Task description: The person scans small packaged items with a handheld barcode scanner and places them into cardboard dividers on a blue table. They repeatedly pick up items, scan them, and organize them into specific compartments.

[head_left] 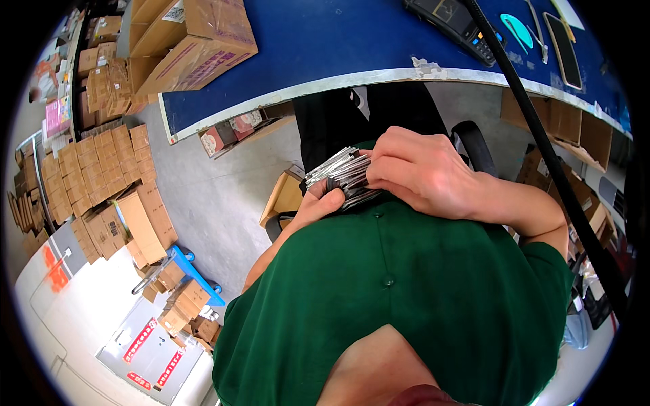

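Note:
A thick bundle of thin, silvery strips or rods [344, 172] with dark ends rests close to the front of my green shirt [406, 271]; their exact kind I cannot make out. My left hand [321, 201] is closed round the lower left side of the bundle, thumb on top. From the right, my right hand [421, 170] curls over the bundle's other side. Its fingers are bent and pressed against the strips, and the fingertips are partly hidden behind the knuckles.
Ahead stands a blue-topped table [318, 40] with a worn pale edge [271, 99]. On it are an open cardboard box [203, 51], a handheld scanner [457, 27], a turquoise cutter [516, 30] and a phone [563, 51]. A black pole [542, 135] crosses the right side. Stacked cartons [101, 169] fill the left.

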`<state>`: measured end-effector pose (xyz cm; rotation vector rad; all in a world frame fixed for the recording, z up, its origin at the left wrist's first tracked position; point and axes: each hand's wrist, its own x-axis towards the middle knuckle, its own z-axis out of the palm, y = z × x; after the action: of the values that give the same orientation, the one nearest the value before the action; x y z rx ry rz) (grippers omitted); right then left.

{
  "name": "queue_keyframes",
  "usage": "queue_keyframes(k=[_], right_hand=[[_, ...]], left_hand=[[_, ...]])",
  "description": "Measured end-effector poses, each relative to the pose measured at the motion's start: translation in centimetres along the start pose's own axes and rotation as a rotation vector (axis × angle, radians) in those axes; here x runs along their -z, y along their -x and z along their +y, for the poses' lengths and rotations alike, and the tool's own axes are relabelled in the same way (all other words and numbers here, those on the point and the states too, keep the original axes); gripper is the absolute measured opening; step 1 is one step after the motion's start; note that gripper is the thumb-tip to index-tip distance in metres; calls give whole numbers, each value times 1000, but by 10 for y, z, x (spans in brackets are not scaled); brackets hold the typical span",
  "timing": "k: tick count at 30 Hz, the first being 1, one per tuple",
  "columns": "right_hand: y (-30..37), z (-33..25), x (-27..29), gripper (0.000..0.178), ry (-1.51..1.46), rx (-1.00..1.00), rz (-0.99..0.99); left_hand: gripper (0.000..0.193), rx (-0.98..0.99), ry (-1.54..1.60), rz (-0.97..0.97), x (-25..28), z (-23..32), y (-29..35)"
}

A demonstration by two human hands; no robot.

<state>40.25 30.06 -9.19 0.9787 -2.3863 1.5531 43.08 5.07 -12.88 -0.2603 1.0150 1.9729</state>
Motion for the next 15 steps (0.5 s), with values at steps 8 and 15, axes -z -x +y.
queue_keyframes(k=[8,15], right_hand=[[3,-4,4,20,92,110,16],[6,-1,2,11,-170,-138,-22]], left_hand=[[78,-100,-25,-41,-11,2,-11],[63,-123,-120,-6,-4,-6,-6]])
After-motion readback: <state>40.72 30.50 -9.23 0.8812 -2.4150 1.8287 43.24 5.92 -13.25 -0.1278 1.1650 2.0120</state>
